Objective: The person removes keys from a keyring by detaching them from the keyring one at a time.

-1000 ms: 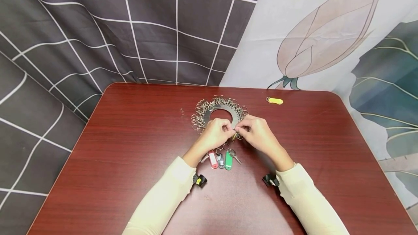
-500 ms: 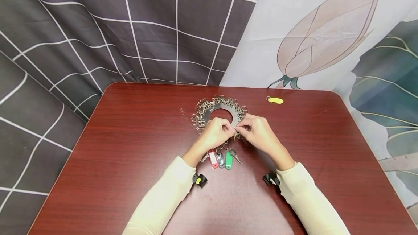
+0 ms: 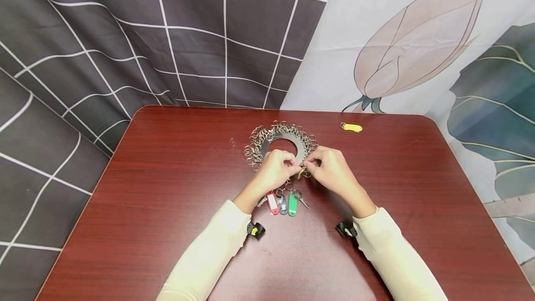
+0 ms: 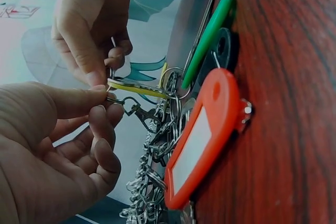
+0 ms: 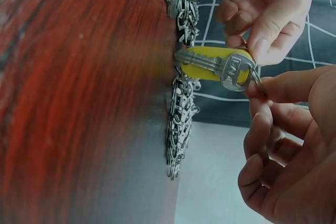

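Both hands meet at the near right edge of a flat metal ring plate (image 3: 299, 144) hung with many small clasps and split rings. My right hand (image 3: 330, 171) pinches a split ring (image 5: 258, 83) between thumb and forefinger. A silver key (image 5: 236, 72) and a yellow key tag (image 5: 202, 73) hang from that ring. My left hand (image 3: 275, 171) pinches beside it; in the left wrist view a small metal clasp (image 4: 137, 111) runs from its fingertips toward the plate. Fingers hide where the split ring and clasp meet.
A red tag (image 3: 273, 203), a dark tag (image 3: 282, 205), a green tag (image 3: 292, 205) and a silver key (image 3: 302, 199) lie at the plate's near side. Another yellow tag (image 3: 352, 127) lies far right on the brown table (image 3: 167, 175). Curtains (image 3: 200, 59) stand behind.
My right fingertips have drawn slightly to the right, away from the left ones. The yellow tag beneath them shows a little more. My left hand has hardly moved.
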`<state>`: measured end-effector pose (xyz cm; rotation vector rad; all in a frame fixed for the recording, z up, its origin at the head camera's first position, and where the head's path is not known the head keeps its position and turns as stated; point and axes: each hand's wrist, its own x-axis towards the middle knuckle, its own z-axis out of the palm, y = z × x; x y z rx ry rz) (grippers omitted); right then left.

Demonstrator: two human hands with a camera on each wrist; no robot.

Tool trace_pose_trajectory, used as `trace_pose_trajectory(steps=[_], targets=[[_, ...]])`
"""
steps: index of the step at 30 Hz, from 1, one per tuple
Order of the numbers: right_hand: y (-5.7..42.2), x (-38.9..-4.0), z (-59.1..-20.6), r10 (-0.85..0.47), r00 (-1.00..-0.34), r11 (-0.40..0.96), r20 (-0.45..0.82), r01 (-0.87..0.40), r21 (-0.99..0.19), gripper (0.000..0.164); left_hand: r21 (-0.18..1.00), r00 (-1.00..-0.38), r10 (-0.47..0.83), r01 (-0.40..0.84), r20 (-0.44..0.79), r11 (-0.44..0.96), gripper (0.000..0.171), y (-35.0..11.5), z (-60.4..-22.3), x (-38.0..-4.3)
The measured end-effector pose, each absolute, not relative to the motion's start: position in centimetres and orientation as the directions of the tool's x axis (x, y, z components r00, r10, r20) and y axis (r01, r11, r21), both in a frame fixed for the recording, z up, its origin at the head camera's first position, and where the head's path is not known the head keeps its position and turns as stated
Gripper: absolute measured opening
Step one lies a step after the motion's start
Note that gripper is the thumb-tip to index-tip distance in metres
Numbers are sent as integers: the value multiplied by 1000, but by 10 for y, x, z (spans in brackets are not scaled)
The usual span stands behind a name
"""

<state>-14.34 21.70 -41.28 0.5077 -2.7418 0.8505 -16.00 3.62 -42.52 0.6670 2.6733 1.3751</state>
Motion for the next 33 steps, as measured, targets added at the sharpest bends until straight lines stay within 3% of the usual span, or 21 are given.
trace_pose_trajectory(steps=[7, 17, 33], targets=[[216, -143, -412, -230, -938, 787, 258, -335, -518, 12, 781, -899, 413, 361, 146, 509, 13, 35, -426, -161], [218, -144, -412, -308, -896, 729, 320, -438, -526, 9, 793, -907, 416, 302, 67, 530, 11, 37, -426, -161], [222, -145, -412, -250, -910, 770, 330, -393, -502, 10, 781, -892, 430, 367, 141, 505, 15, 35, -425, -161]])
